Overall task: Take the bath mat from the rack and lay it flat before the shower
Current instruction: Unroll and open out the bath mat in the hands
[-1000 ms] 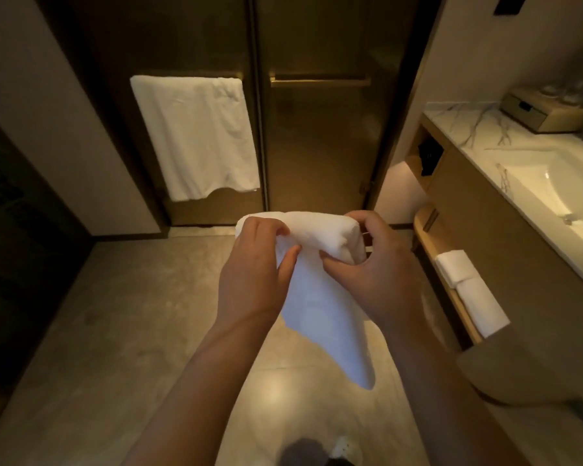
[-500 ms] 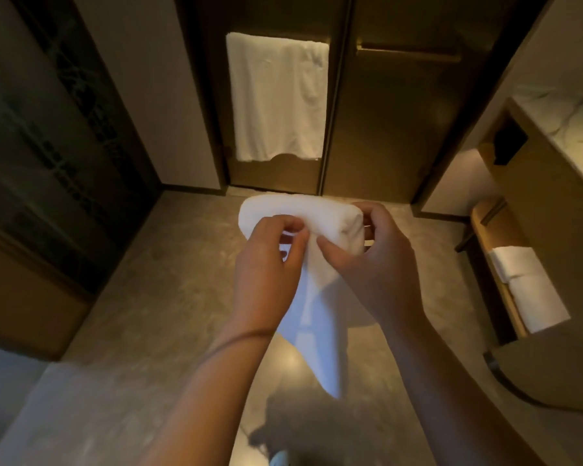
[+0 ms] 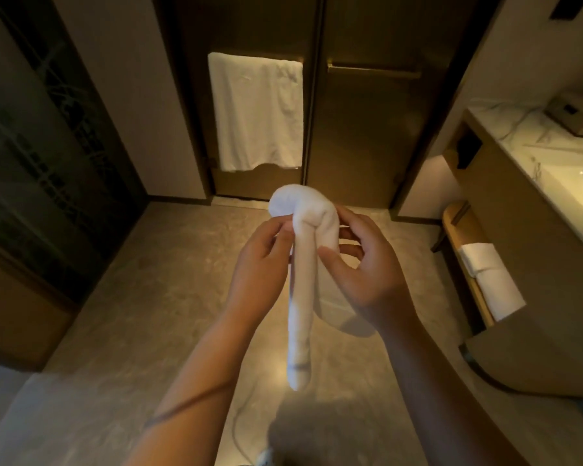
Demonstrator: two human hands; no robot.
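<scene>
Now the fingertips (image 3: pixel 278 230) of your left hand (image 3: pixel 261 264) pinch the bath mat (image 3: pixel 300 314) just below its bunched top, and your right hand (image 3: pixel 367 274) curls thumb and fingers round the same bundle from the other side, both up in the air above the floor (image 3: pixel 169 264) before the shower doors (image 3: pixel 367 136). It looks soft, light and limp, with one narrow fold hanging straight down between your wrists. Likely you'll want a corner of one edge in each hand, so its own weight drops it open before you lower it flat.
</scene>
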